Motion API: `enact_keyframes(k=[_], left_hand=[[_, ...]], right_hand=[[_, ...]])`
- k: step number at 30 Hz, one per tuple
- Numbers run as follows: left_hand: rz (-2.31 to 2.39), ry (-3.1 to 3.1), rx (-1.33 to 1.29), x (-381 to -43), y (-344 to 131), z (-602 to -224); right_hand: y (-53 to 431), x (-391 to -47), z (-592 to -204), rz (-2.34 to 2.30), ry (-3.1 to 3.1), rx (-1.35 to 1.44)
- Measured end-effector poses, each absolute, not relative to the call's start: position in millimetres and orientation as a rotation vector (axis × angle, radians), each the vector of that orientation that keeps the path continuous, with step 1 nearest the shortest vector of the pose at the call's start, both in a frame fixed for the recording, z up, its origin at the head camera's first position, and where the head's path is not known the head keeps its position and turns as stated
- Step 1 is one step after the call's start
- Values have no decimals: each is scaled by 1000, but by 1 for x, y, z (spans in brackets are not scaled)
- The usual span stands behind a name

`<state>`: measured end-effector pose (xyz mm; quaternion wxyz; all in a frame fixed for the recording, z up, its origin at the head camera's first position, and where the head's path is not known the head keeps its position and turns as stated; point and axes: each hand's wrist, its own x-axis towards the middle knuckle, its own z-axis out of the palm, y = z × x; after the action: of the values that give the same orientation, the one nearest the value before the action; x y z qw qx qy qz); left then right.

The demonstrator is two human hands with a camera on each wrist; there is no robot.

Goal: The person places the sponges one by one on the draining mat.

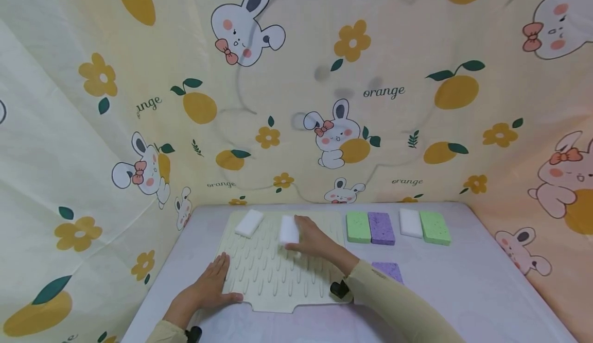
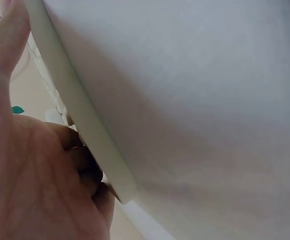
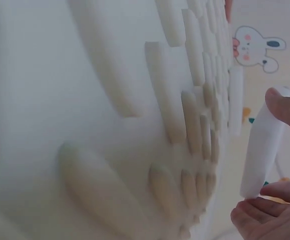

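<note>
My right hand pinches a white sponge block between thumb and fingers, over the far half of a cream ridged drying mat. In the right wrist view the held white block stands edge-on, thumb at its upper end and fingertips at its lower end. Another white sponge block lies tilted on the mat's far left corner. My left hand rests at the mat's left edge, fingers spread. From the left wrist, that hand shows palm-on against the mat's side edge.
Right of the mat stand a green sponge and a purple sponge side by side. Farther right, a white block touches another green sponge. A second purple sponge is partly behind my right sleeve. Printed cloth walls the table.
</note>
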<state>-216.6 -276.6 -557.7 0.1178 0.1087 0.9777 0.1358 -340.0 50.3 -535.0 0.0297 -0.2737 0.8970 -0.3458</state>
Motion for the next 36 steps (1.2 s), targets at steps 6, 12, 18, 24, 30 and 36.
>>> enact_keyframes(k=[6, 12, 18, 24, 30, 36], left_hand=[[424, 2856, 340, -218, -277, -556], [408, 2839, 330, -219, -278, -557], [369, 2840, 303, -219, -277, -555], [370, 2850, 322, -220, -279, -556], [418, 2855, 360, -220, -280, -560], [393, 2854, 332, -217, -278, -556]], right_hand=[[37, -347, -539, -998, 2766, -846], [23, -356, -544, -966, 2772, -807], [14, -365, -545, -965, 2777, -780], [8, -374, -548, -978, 2779, -800], [2, -381, -547, -975, 2775, -789], [-3, -383, -547, -982, 2766, -737]])
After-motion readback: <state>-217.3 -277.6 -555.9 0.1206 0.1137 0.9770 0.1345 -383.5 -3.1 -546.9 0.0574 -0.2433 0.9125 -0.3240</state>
